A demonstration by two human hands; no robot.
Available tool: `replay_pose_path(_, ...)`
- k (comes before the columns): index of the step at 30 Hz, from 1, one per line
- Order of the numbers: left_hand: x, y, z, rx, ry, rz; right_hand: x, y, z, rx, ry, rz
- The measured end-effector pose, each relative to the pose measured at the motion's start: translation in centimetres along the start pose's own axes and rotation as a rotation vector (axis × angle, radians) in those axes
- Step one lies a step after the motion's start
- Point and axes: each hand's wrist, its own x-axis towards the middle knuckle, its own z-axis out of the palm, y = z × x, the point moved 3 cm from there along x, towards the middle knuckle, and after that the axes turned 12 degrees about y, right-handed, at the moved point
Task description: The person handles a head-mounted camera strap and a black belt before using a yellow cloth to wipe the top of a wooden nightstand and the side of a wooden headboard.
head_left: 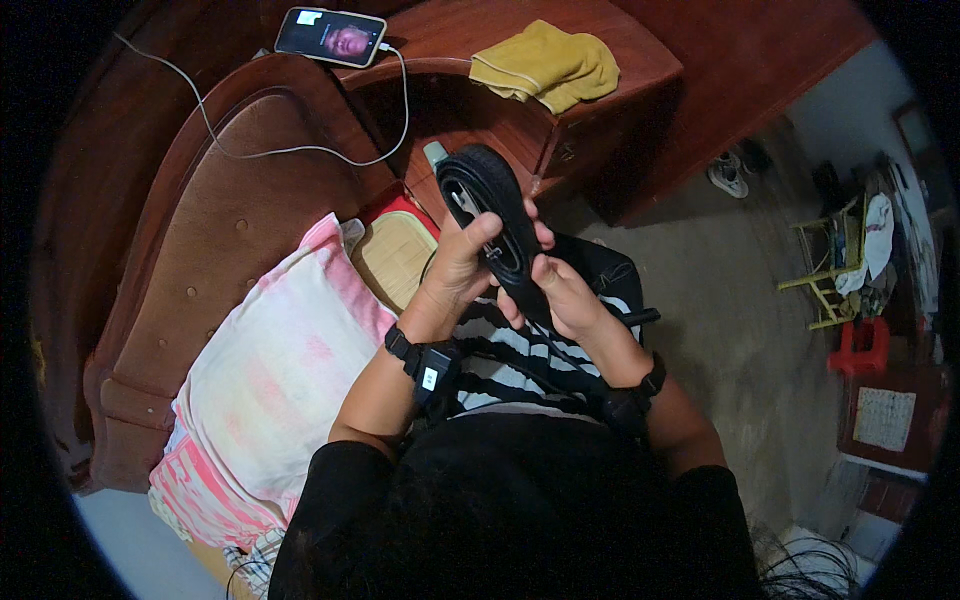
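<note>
A black coiled strap (487, 176), apparently a rolled belt or band, is held up in front of my body. My left hand (465, 255) grips its left side, with the thumb lying across the inner loops. My right hand (562, 289) holds the lower right side of the coil. Small shiny parts show inside the loops, too small to name. Black cables run below my hands over the black-and-white striped cloth (480, 390) on my lap. Each of my wrists wears a black strapped device.
Ahead stands a wooden cabinet (645, 45) with a yellow cloth (547, 64) and a charging phone (330, 36). A pink-and-white pillow (277, 375) leans by the padded headboard (217, 187) at left. A red stool (861, 346) and shoes (727, 176) are at right.
</note>
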Motion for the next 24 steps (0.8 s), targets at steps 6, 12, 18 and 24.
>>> replay_pose_path(6, 1.1, 2.4, 0.6, 0.255, 0.103, 0.236, 0.2, -0.6, -1.5, -0.401, 0.084, 0.032)
replay_pose_path(12, 1.6, 3.7, -0.7, 0.33, 0.24, 0.332, -0.8, -4.0, -0.5, -1.053, 0.205, -0.185)
replay_pose_path(18, 1.4, 5.1, -2.3, 0.486, 0.282, 0.311, -1.6, -6.0, -0.7, -1.256, 0.309, -0.688)
replay_pose_path(24, 0.3, 4.5, -1.4, 0.672, 0.243, 0.081, -0.7, -8.0, 0.0, -1.42, 0.215, -0.853)
